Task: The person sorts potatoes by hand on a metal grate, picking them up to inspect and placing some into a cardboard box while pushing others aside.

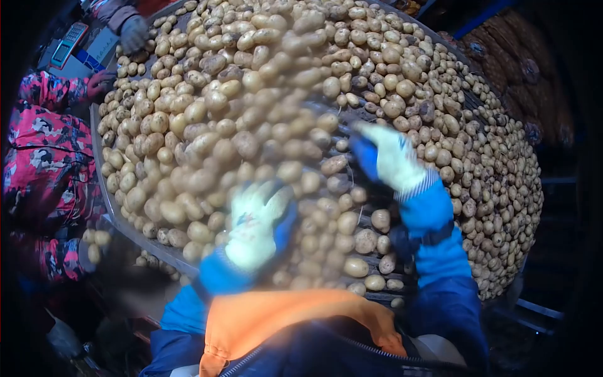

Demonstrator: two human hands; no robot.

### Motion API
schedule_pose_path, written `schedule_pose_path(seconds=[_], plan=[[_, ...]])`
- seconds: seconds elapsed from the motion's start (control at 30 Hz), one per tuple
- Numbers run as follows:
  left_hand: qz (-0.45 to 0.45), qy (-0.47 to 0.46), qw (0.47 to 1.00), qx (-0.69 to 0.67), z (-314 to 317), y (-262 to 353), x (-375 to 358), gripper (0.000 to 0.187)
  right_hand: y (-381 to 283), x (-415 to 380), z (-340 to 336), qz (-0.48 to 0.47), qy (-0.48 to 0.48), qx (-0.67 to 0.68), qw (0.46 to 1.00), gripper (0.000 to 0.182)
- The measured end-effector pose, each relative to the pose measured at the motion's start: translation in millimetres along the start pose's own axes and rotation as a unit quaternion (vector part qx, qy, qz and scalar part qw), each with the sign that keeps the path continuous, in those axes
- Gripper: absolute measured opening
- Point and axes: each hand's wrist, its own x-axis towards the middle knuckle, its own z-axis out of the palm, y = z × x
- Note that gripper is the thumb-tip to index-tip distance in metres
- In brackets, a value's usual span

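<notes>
Potatoes (207, 110) lie in a thick heap over a wide sorting table, and many in the middle are smeared by motion. My left hand (257, 223), in a pale glove with a blue palm, rests low among the near potatoes. Its fingers point away from me, slightly apart and blurred at the tips. Farther right, my right hand (392, 157) wears a matching glove and reaches leftward with stretched fingers beside a thinner patch of potatoes. Dark slats (377, 198) show between them there. I see no potato gripped in either hand.
At the left, a person in a pink camouflage jacket (53, 132) stands by the table's metal rim (100, 169), with several potatoes (95, 239) near a gloved hand. Another gloved hand (133, 34) reaches in at the top left, near a handheld device (68, 45). Filled sacks (515, 69) stand at the right.
</notes>
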Motion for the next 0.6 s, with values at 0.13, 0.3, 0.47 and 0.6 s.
schedule_pose_path(seconds=[0.13, 0.3, 0.47, 0.6], plan=[[-0.035, 0.004, 0.998, -0.05, -10, 2, 1, 0.037, 40, 64, -3, 0.13, -0.058, -0.138, 0.98, 0.039], [-0.025, 0.089, 0.995, -0.03, -3, 5, 5, 0.017, 57, 108, 22, 0.066, -0.136, -0.228, 0.962, 0.041], [-0.187, -0.057, 0.977, -0.084, -22, 13, 0, 0.028, 41, 85, -11, 0.142, -0.238, -0.196, 0.94, 0.033], [-0.393, -0.068, 0.87, -0.29, -32, 31, 10, 0.042, 30, 43, -7, 0.016, -0.141, -0.182, 0.973, 0.02]])
